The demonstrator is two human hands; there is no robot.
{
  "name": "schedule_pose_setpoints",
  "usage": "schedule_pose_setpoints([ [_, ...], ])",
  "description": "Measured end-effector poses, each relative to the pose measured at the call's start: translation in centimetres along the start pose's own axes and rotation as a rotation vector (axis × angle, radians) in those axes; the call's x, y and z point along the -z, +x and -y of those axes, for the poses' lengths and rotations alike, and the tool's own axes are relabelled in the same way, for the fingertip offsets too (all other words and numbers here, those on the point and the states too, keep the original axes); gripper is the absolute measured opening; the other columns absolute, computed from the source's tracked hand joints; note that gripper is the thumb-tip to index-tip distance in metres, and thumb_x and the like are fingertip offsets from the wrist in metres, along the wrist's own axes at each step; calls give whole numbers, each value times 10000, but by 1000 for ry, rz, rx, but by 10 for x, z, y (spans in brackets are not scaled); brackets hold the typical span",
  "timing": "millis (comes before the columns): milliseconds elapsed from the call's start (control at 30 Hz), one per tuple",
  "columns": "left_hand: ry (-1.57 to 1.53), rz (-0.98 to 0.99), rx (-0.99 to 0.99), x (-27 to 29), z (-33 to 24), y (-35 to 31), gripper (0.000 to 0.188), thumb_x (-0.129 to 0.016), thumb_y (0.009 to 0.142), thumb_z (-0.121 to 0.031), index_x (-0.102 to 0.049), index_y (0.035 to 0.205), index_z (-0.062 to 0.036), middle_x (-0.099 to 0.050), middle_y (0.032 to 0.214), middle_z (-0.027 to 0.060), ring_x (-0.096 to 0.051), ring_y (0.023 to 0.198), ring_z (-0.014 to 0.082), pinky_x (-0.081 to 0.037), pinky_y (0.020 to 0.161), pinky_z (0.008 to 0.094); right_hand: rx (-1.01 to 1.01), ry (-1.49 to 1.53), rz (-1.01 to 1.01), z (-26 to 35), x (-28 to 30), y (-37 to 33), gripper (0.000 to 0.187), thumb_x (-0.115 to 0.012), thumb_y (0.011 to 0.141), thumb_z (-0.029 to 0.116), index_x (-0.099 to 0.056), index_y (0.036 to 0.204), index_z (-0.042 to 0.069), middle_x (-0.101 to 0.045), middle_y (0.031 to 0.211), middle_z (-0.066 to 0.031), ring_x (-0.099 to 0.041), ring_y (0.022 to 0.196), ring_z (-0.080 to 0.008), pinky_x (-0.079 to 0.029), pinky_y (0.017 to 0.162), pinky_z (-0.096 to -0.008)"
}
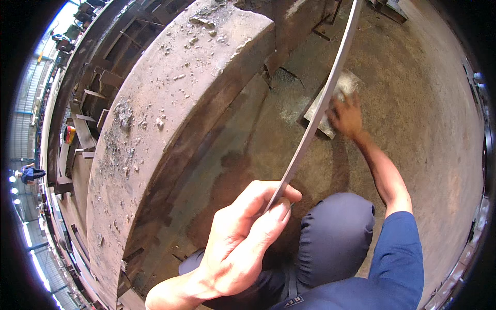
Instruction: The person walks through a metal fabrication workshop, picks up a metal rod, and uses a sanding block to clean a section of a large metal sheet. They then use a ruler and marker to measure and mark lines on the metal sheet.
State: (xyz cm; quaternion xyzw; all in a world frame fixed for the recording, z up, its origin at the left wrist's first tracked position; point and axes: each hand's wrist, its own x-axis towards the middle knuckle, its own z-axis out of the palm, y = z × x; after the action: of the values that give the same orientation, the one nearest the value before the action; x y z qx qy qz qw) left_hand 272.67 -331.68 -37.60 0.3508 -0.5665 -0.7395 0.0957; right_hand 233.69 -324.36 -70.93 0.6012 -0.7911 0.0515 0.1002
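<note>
In my left hand (243,232) a long, thin, flat metal strip (315,121) is pinched between thumb and fingers near its lower end. It slants up and away, past the top edge of the view. My right hand (345,114) reaches out to the right of the strip, fingers spread over a small pale metal plate (349,81). The strip crosses in front of part of this plate. Slight blur hides whether the fingertips press on the plate or hover just over it.
A thick, curved, rusty metal slab (170,88) strewn with crumbs of debris stands on the left. Beyond it lie several metal offcuts (85,129). My bent knee (338,227) is close below. At far left a person (30,174) stands in the distance.
</note>
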Motion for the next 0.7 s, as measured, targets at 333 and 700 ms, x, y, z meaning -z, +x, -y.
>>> schedule_pose_setpoints([
  [333,-16,-6,9,1,0,-1,296,-494,1055,-153,-594,1246,49,-445,710,-63,-348,608,18,-271,561,196,-117,-49,70,-10,-5,7,572,-576,1004,462,-571,1475,137,-601,1487,-67,-379,1518,-319,-90,1283,-619],
  [700,8,22,9,2,1,3,270,-493,1067,-151,-612,1249,10,-439,723,-79,-346,617,15,-276,573,203,124,40,205,-4,-7,-19,653,-583,988,422,-446,1565,148,-492,1601,-86,-303,1562,-342,-109,1279,-627],
])
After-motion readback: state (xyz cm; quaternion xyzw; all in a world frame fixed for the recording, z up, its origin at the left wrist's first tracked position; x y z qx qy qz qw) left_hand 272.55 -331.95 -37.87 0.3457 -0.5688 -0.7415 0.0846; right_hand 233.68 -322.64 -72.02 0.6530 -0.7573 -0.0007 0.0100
